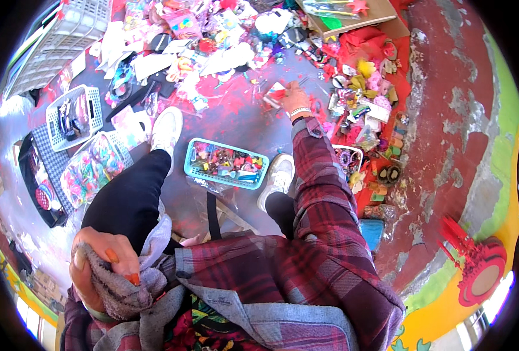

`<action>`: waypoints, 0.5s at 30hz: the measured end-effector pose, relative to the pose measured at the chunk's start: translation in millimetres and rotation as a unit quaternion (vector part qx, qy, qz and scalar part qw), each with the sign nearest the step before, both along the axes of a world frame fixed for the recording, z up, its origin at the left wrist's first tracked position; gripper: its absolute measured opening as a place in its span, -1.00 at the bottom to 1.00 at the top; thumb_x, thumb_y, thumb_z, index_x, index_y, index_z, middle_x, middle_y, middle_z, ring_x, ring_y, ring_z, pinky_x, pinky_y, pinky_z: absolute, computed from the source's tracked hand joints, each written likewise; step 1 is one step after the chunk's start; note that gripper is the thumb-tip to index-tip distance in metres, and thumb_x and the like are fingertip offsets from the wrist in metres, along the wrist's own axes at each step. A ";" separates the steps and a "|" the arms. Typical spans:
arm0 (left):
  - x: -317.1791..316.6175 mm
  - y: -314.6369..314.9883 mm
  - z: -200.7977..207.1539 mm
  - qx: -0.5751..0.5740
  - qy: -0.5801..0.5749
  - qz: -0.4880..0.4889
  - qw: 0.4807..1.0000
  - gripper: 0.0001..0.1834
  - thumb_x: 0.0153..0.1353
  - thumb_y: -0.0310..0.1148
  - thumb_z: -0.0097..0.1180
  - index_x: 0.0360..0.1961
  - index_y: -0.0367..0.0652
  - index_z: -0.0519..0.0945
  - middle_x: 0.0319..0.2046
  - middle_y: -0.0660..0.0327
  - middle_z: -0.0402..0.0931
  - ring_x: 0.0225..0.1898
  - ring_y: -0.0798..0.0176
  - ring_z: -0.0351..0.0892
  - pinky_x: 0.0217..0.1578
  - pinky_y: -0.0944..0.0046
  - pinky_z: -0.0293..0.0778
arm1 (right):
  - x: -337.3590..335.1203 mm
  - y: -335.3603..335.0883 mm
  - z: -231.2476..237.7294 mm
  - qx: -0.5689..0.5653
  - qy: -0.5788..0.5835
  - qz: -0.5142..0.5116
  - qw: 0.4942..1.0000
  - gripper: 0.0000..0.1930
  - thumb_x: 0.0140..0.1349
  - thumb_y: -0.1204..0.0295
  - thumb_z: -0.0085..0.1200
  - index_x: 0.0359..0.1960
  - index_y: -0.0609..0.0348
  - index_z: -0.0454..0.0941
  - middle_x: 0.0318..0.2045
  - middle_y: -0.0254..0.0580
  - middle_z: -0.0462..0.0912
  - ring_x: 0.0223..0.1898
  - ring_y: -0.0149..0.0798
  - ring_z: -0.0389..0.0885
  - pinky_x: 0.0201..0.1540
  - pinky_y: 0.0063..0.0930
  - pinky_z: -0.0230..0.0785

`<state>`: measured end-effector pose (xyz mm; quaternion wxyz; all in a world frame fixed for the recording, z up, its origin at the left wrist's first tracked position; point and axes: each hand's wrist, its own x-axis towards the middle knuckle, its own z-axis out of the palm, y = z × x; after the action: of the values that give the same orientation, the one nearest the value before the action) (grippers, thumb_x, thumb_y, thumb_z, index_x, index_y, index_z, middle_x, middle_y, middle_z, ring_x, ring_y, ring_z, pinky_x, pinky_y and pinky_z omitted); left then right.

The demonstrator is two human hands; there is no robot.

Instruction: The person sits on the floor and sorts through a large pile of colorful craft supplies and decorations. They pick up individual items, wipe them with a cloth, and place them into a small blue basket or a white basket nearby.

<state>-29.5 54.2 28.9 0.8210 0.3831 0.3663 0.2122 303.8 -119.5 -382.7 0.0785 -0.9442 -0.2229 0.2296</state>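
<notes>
My left hand [98, 245] is at the lower left, fingers wrapped round a bunched grey towel [122, 289]. Stretched forward over the floor, my right hand [296, 98] has its fingers closed at the edge of a small red and white card [274, 93]. My fingertips there are partly hidden by the hand. Between my shoes stands a light-blue plastic basket [212, 179] filled with small colourful hair clips and trinkets. Ahead of my right hand lies a wide heap of small packets and accessories [212, 55].
White baskets [52, 126] and a floral bag [93, 169] stand at left, below a white crate [66, 41]. A cardboard box [382, 11] sits at the far right. More accessories [368, 105] line the red cloth at right. A red round-seated stool [485, 281] stands lower right.
</notes>
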 end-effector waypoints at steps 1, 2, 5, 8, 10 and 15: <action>-1.6 0.7 -0.2 -0.003 0.004 0.002 1.000 -0.66 0.18 -0.20 -0.24 -0.53 -0.31 0.28 -0.78 0.15 0.25 -0.74 0.31 0.23 -0.77 0.45 0.24 | 6.1 -4.6 -9.6 0.025 0.037 -0.011 0.999 -0.59 -0.19 0.20 0.17 -0.28 0.11 0.44 -0.39 -0.06 0.53 -0.36 -0.04 0.50 -0.23 -0.24 0.33; -2.2 0.8 0.6 -0.002 0.009 -0.001 1.000 -0.66 0.18 -0.20 -0.24 -0.53 -0.31 0.28 -0.78 0.16 0.24 -0.74 0.31 0.23 -0.77 0.45 0.23 | 13.7 -13.0 -3.9 0.055 0.112 0.042 0.991 -0.70 -0.15 0.26 0.15 -0.39 0.17 0.50 -0.42 -0.17 0.55 -0.45 -0.21 0.52 -0.35 -0.38 0.38; -0.1 -3.0 2.0 -0.002 0.013 0.007 1.000 -0.66 0.19 -0.19 -0.25 -0.52 -0.29 0.27 -0.78 0.17 0.23 -0.75 0.33 0.21 -0.78 0.45 0.22 | 31.6 -36.9 12.7 0.146 0.279 -0.100 0.944 -0.76 -0.12 0.33 0.13 -0.41 0.19 0.52 -0.51 -0.31 0.53 -0.53 -0.40 0.48 -0.46 -0.56 0.36; 1.5 -6.1 3.6 -0.001 0.015 0.009 1.000 -0.66 0.20 -0.19 -0.26 -0.52 -0.27 0.27 -0.78 0.19 0.22 -0.76 0.34 0.19 -0.79 0.45 0.21 | 51.5 -65.8 40.3 0.208 0.277 -0.199 0.917 -0.79 -0.10 0.38 0.14 -0.42 0.20 0.50 -0.59 -0.40 0.49 -0.62 -0.50 0.41 -0.59 -0.64 0.27; 2.5 -6.0 3.1 -0.004 0.016 0.001 1.000 -0.66 0.20 -0.18 -0.28 -0.52 -0.27 0.26 -0.78 0.20 0.21 -0.76 0.34 0.18 -0.79 0.45 0.20 | 77.6 -108.2 35.1 0.254 0.257 -0.274 0.891 -0.83 -0.08 0.41 0.13 -0.44 0.18 0.50 -0.60 -0.40 0.49 -0.65 -0.50 0.38 -0.63 -0.65 0.21; 3.7 -8.5 1.9 -0.001 0.014 -0.009 1.000 -0.67 0.21 -0.18 -0.31 -0.51 -0.25 0.25 -0.77 0.21 0.19 -0.76 0.36 0.16 -0.80 0.46 0.19 | 132.5 -160.8 47.8 0.280 0.183 -0.346 0.877 -0.88 -0.05 0.49 0.10 -0.44 0.16 0.45 -0.56 -0.32 0.48 -0.64 -0.43 0.37 -0.60 -0.61 0.22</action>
<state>-25.8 45.7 30.8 0.8180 0.3884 0.3745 0.1995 436.2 -280.3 -334.9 0.4530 -0.8411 0.0811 0.2841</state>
